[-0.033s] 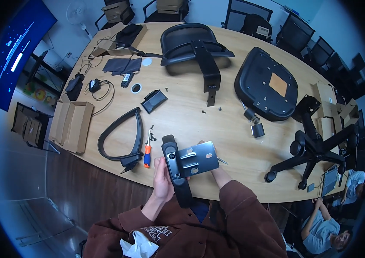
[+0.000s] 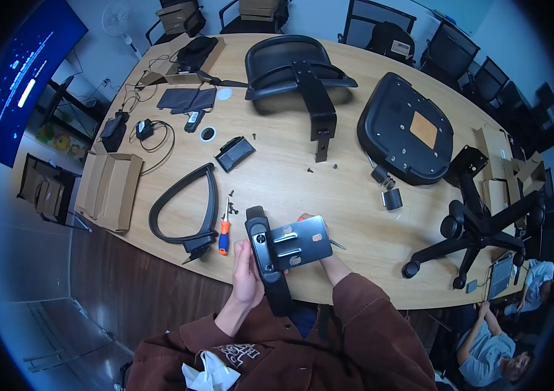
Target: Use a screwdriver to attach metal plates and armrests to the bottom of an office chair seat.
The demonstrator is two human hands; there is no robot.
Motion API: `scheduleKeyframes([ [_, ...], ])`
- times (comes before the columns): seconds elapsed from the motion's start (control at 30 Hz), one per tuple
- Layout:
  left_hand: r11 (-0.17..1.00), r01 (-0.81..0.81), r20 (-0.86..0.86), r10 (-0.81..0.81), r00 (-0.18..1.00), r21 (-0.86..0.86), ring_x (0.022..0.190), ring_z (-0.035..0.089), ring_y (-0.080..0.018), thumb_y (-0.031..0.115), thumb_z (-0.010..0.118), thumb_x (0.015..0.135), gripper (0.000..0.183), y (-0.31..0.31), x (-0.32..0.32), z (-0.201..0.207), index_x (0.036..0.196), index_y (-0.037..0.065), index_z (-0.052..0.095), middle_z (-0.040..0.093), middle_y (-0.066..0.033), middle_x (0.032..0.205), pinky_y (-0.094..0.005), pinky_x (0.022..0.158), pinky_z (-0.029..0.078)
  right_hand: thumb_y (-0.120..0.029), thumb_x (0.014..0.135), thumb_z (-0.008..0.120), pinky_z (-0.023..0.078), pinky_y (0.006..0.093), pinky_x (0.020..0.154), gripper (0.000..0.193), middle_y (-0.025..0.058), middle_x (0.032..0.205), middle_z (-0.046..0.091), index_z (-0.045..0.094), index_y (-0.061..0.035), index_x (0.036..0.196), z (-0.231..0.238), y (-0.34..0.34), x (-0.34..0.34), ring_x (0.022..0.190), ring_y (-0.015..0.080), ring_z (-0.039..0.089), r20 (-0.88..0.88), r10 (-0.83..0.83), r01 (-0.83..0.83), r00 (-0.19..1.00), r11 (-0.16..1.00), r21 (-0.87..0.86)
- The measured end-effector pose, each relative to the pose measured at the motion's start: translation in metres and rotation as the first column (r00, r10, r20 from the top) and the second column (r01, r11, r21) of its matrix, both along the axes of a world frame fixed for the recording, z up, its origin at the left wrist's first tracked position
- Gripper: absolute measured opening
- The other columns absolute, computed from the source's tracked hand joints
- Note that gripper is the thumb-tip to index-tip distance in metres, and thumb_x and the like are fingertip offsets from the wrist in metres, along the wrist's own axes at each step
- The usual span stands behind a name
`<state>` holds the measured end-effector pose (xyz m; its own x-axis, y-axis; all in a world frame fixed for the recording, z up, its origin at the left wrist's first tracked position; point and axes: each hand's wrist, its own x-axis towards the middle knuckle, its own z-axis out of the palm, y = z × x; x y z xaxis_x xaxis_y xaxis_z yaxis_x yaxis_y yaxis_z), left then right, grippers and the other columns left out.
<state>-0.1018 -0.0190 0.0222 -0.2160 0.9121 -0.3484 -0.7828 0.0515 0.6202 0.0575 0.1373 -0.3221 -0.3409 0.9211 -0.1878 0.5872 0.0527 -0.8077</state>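
Observation:
My left hand point(image 2: 245, 274) is closed around a black chair armrest point(image 2: 278, 293), held nearly upright at the table's near edge. A flat metal mounting plate point(image 2: 309, 242) with slots juts rightward from it, fixed by a bracket with screws. My right hand point(image 2: 334, 262) is behind the plate, its fingers curled and mostly hidden. What it grips cannot be made out; a thin grey metal rod point(image 2: 337, 244) pokes out beside it. Left of these lie an orange and blue screwdriver point(image 2: 224, 238), a few dark screws point(image 2: 233, 208) and a second, loop-shaped armrest point(image 2: 210, 202).
Farther back are a chair backrest point(image 2: 290, 65), an upturned seat point(image 2: 394, 140), a gas-lift cylinder part point(image 2: 391, 199) and a black clip-like block point(image 2: 234, 154). A wheeled five-star base point(image 2: 476, 225) stands at right. An open cardboard box point(image 2: 108, 195) sits at left. People sit at lower right.
Almost nothing differs. The view has shifted very slightly; both hands and the armrest keep the same position.

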Motion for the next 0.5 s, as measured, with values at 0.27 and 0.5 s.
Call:
scheduleKeyframes([
  [0.27,0.989,-0.137,-0.089,0.131,0.987,-0.060,0.088,0.070,-0.0253,0.037,0.025,0.110,0.030,-0.012,-0.013,-0.001,0.107,0.012,0.041,0.065,-0.0138,0.106,-0.0416,0.074,0.059,-0.028,0.086,0.072,0.052,0.0469,0.087,0.030,0.0186,0.100,0.068,0.066,-0.0081,0.108,0.163,0.038,-0.044,0.099,0.0358,0.066,0.130,-0.134,0.117,0.982,0.984,0.132],
  [0.5,0.977,-0.157,0.047,0.165,0.985,-0.145,0.091,0.070,-0.0259,0.040,0.026,0.110,0.029,-0.005,-0.006,-0.009,0.110,0.015,0.041,0.064,-0.0122,0.109,-0.0435,0.076,0.060,-0.023,0.079,0.079,0.050,0.0450,0.090,0.040,0.0167,0.103,0.067,0.066,-0.0067,0.113,0.144,0.138,-0.027,0.101,0.0365,0.064,0.118,-0.393,0.323,0.912,0.865,0.384],
])
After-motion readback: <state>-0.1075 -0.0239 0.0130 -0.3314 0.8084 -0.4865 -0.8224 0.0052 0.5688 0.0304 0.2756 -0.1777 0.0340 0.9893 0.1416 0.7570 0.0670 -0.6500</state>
